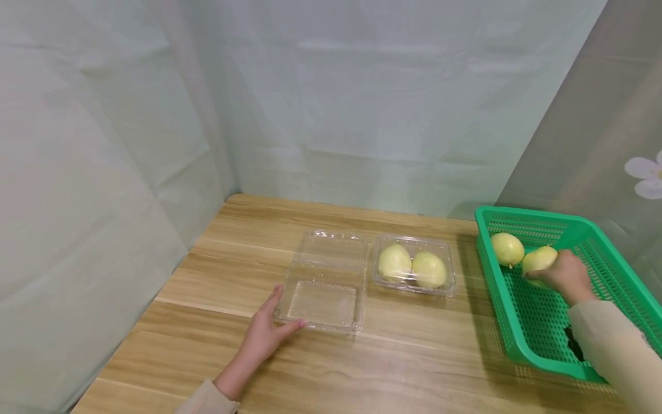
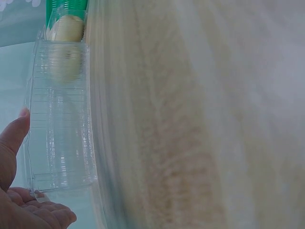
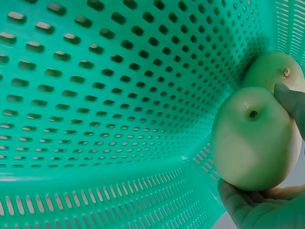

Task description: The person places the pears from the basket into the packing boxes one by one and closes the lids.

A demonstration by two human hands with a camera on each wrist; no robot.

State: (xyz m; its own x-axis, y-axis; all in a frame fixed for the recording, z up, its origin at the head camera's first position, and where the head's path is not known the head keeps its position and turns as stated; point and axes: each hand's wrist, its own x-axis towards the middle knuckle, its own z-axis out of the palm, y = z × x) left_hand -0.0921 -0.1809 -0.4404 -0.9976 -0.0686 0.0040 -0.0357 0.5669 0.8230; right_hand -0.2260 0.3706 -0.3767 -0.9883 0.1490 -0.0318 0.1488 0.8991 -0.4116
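In the head view my right hand (image 1: 566,277) grips a pale yellow-green, egg-shaped fruit (image 1: 535,261) inside the green plastic basket (image 1: 509,313). The right wrist view shows the thumb on top of this fruit (image 3: 255,143) and fingers underneath. A second such fruit (image 1: 507,249) lies just beside it at the basket's left wall. My left hand (image 1: 262,334) rests at the front left corner of a lidded clear plastic box (image 1: 323,302), its lid folded back and its tray bare. Thumb and fingers are spread along the box's edges.
Right of the bare box stands a closed clear box (image 1: 414,238) with two of the same fruits inside. A small dark thing (image 1: 573,344) lies in the basket near my right sleeve. Pale cloth (image 1: 362,115) hangs behind the wooden table (image 1: 217,305).
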